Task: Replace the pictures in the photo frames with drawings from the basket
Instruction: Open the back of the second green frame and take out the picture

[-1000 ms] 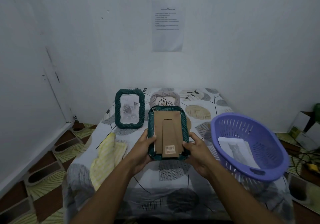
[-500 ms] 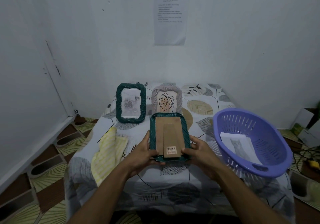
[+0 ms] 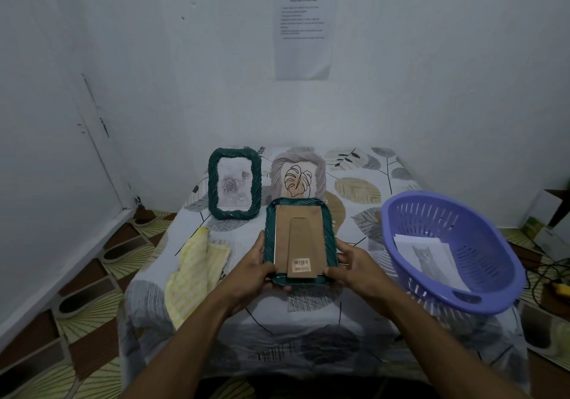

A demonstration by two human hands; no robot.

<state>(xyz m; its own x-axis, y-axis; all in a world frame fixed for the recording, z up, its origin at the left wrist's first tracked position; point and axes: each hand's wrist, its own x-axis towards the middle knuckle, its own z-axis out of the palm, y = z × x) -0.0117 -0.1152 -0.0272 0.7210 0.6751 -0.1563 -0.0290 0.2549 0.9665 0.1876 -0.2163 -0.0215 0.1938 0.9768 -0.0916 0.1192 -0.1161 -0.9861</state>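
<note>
I hold a green photo frame (image 3: 298, 241) face down over the middle of the table, its brown cardboard back and stand facing me. My left hand (image 3: 251, 270) grips its left edge and my right hand (image 3: 354, 267) grips its lower right edge. Behind it a second green frame (image 3: 234, 183) with a rose drawing stands upright. Next to that stands a pale pink frame (image 3: 298, 178) with a leaf picture. At the right, a purple basket (image 3: 456, 250) holds sheets of paper, the top one a cat drawing (image 3: 427, 258).
A yellow striped cloth (image 3: 194, 275) lies on the table's left side. The table wears a leaf-print cover (image 3: 354, 190) and stands against a white wall with a printed sheet (image 3: 303, 28). Boxes and cables sit on the floor at the right.
The held frame has come down and tilted flatter toward the table, both hands still on it. The pink frame behind it has come into full view.
</note>
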